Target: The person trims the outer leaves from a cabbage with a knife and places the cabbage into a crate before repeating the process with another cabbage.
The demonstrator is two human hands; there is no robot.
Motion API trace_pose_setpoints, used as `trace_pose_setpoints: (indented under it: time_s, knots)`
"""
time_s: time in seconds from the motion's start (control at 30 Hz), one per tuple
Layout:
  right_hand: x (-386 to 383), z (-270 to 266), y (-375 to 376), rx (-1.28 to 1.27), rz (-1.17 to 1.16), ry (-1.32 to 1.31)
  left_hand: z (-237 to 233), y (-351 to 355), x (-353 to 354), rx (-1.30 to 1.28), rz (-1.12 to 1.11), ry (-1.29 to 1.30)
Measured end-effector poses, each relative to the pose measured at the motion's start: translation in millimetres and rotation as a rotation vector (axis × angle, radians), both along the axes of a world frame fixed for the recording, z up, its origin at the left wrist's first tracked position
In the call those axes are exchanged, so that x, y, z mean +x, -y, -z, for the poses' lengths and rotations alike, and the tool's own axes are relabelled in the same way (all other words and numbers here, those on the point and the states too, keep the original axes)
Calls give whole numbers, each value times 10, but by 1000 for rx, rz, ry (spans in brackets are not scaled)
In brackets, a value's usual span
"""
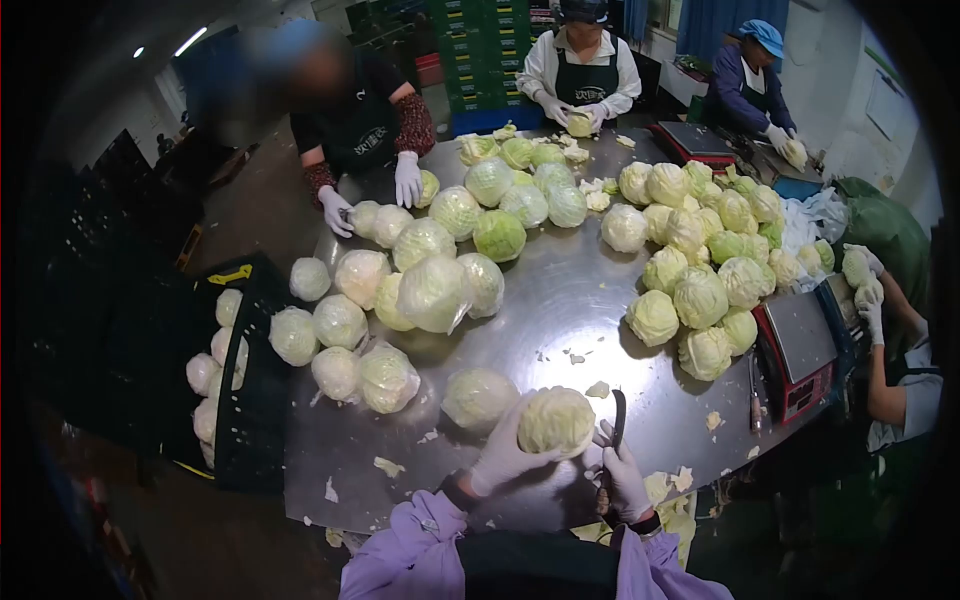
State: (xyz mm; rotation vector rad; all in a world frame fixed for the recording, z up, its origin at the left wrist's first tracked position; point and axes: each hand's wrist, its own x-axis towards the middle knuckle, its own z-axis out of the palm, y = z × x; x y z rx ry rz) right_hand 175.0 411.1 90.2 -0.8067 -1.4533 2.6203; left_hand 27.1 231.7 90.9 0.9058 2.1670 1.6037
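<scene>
My left hand (498, 455), in a white glove, is closed around the left side of a pale green cabbage (556, 422) held just above the steel table. A knife (618, 420) with a dark, curved blade points upward in my gloved right hand (626, 480), close to the cabbage's right side. The knife's handle runs down through the fingers. Just left of the held cabbage, a plastic-wrapped cabbage (478, 398) rests on the table. Some of my left fingers are hidden behind the cabbage.
Wrapped cabbages (422, 245) cover the table's left side; unwrapped cabbages (700, 297) are piled right. A red-sided scale (800, 345) and another knife (755, 405) lie at the right edge. A dark crate (240, 370) holds cabbages at left. Several co-workers (580, 70) stand around the steel table (560, 290).
</scene>
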Motion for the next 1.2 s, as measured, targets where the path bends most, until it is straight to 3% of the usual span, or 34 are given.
trace_pose_setpoints:
  time_s: [0.1,0.2,0.3,0.37,0.43,0.5,0.57,0.6,0.63,0.7,0.83,0.93,0.97,1.03,1.1,1.13,1.2]
  knots:
    - [138,177,-23,53,28,14,411,-178,398,-10,103,28]
    - [303,335,-9,195,91,26,326,-207,597,-52,58,-78]
    - [533,446,20,175,102,110,329,-61,506,-89,232,-99]
    - [615,494,-12,214,55,210,207,117,353,-545,177,-755]
    - [621,495,-3,469,-62,124,265,256,267,-591,99,-756]
    - [601,485,12,404,5,103,428,337,69,-891,50,-1015]
    - [593,509,-74,431,-77,118,791,461,-219,-889,-10,-1190]
    - [556,350,-66,370,-92,133,838,500,-335,-811,-54,-1087]
    - [553,204,-65,302,-117,147,833,536,-435,-743,-90,-973]
    - [620,498,-139,416,-137,154,747,534,-676,-812,-143,-934]
    - [663,563,-108,435,-156,-55,626,295,-822,-842,-194,-889]
    - [722,573,-71,281,-139,39,442,10,-702,-929,-257,-929]
    - [728,644,-75,258,-117,36,496,-25,-654,-921,-254,-942]
    - [715,777,-82,226,-85,33,774,47,-482,-780,179,-1071]
    - [708,889,-88,204,-53,33,862,84,-220,-617,325,-1057]
    - [709,946,-88,195,-42,30,1014,122,-132,-614,332,-1061]
    - [702,1050,-116,182,-21,34,1313,182,35,-408,85,-1060]
